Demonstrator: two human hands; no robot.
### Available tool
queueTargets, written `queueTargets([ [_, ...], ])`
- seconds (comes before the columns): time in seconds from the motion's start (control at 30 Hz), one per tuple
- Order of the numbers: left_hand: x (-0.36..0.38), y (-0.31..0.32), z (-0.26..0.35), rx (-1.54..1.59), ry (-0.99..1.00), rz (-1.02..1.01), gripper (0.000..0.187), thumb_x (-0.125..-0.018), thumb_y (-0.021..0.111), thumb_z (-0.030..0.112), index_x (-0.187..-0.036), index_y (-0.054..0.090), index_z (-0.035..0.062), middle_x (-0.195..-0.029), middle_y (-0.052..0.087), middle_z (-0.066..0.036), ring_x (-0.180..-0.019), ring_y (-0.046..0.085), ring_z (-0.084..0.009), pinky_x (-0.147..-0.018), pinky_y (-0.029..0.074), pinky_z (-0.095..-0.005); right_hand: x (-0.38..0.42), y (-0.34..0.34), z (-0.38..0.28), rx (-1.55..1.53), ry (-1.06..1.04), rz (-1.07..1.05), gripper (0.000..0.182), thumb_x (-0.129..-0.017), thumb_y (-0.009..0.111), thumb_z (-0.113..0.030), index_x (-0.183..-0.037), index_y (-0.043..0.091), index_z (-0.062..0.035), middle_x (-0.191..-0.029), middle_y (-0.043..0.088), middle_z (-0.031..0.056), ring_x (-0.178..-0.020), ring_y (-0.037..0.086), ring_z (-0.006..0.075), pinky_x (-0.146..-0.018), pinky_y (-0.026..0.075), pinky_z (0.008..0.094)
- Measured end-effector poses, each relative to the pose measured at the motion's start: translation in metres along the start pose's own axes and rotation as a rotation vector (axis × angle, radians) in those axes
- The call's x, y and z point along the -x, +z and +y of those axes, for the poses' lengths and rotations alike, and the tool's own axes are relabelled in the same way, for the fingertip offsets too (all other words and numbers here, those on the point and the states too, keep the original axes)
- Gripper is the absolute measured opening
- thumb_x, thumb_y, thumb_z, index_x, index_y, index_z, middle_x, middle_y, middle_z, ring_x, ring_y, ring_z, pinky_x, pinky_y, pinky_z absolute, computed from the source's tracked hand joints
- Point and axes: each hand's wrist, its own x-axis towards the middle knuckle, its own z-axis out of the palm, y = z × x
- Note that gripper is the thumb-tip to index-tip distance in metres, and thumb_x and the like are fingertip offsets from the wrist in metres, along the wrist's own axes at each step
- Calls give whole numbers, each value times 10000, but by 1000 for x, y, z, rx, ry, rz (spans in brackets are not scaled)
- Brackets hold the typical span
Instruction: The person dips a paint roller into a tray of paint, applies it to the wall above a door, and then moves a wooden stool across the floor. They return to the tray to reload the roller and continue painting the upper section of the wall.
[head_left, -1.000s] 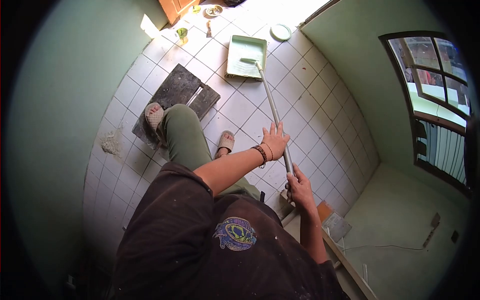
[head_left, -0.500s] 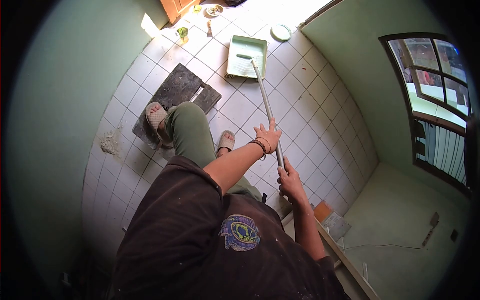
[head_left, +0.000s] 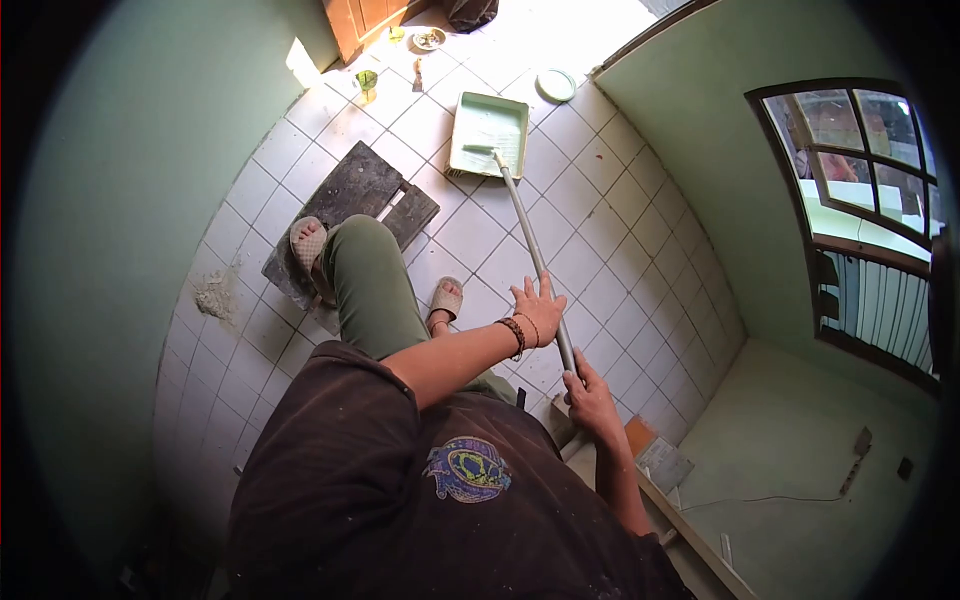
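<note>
A paint roller (head_left: 480, 149) on a long metal pole (head_left: 527, 224) rests in a light green paint tray (head_left: 492, 109) on the tiled floor. My left hand (head_left: 540, 314), with bracelets at the wrist, lies loosely over the pole's middle part, its fingers somewhat spread and its thumb hidden. Closer to my body, my right hand (head_left: 592, 402) is wrapped round the lower part of the pole. Pale green paint coats the tray's inside.
A dark low wooden stool (head_left: 352, 185) is by my foot. Beyond the tray are a round lid (head_left: 556, 86), a brush (head_left: 417, 75), a green glass (head_left: 367, 82) and a bowl (head_left: 429, 39). A wooden frame (head_left: 690, 532) leans nearby. Green walls flank me, one with a window (head_left: 860, 200).
The roller has come back a little inside the tray, toward me, and the pole and both hands have moved with it. The view has tilted slightly, shifting the scene downward.
</note>
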Motion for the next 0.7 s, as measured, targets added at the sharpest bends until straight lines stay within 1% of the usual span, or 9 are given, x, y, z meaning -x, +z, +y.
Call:
queueTargets([
  [0.13,33,14,14,66,-22,-81,370,-794,564,216,-1133,468,104,-1416,104,-311,-1225,259,-554,-918,242,-680,22,4,26,49,-10,-21,533,-888,485,-193,-1383,308,-102,-617,460,10,-525,432,108,-500,409,272],
  [0.2,14,21,0,52,-47,-49,353,-800,558,206,-1130,471,114,-1426,103,-292,-1224,264,-551,-917,246,-678,3,11,28,154,-56,10,537,-886,485,-191,-1383,304,-96,-608,455,12,-516,430,113,-490,406,268],
  [0.37,-36,-1,-37,-8,-138,-14,301,-816,532,188,-1113,495,147,-1444,123,-244,-1219,272,-551,-922,246,-671,-45,23,-10,-33,71,-44,527,-891,498,-176,-1378,317,-87,-675,440,-21,-575,409,72,-498,367,244],
  [0.43,-28,2,-31,-60,-102,29,301,-816,528,198,-1111,498,144,-1435,139,-258,-1213,275,-557,-918,236,-676,-39,21,3,-49,-94,-5,539,-881,485,-176,-1380,306,-82,-602,419,-8,-500,401,87,-448,388,258],
  [0.53,18,8,-6,-38,-32,28,304,-801,530,204,-1096,500,135,-1406,178,-292,-1186,314,-548,-898,260,-669,5,10,17,-83,-40,-45,536,-882,492,-188,-1379,314,-92,-621,435,-13,-526,413,78,-461,375,248],
  [0.6,27,25,-4,77,-25,9,338,-808,511,218,-1139,489,154,-1405,165,-296,-1150,354,-555,-899,274,-666,2,11,51,31,-43,-44,548,-873,503,-231,-1372,321,-97,-651,504,32,-549,453,101,-495,414,290],
  [0.63,18,41,-13,106,-23,-21,366,-802,517,231,-1159,472,161,-1413,123,-299,-1134,364,-569,-895,280,-669,4,14,36,187,10,-20,558,-864,495,-268,-1363,326,-84,-684,571,97,-598,530,167,-575,456,336],
  [0.67,7,45,-19,111,-31,-32,381,-801,519,240,-1171,464,169,-1418,97,-297,-1127,366,-579,-900,278,-667,-14,20,52,183,-76,-4,575,-871,496,-285,-1391,293,-143,-574,448,10,-505,459,115,-474,424,293],
  [0.7,0,38,-26,127,-31,-57,394,-807,519,256,-1186,456,168,-1424,75,-295,-1142,343,-588,-917,261,-666,-24,22,46,226,-35,-9,606,-865,495,-282,-1404,250,-150,-573,449,12,-508,460,120,-470,427,293],
])
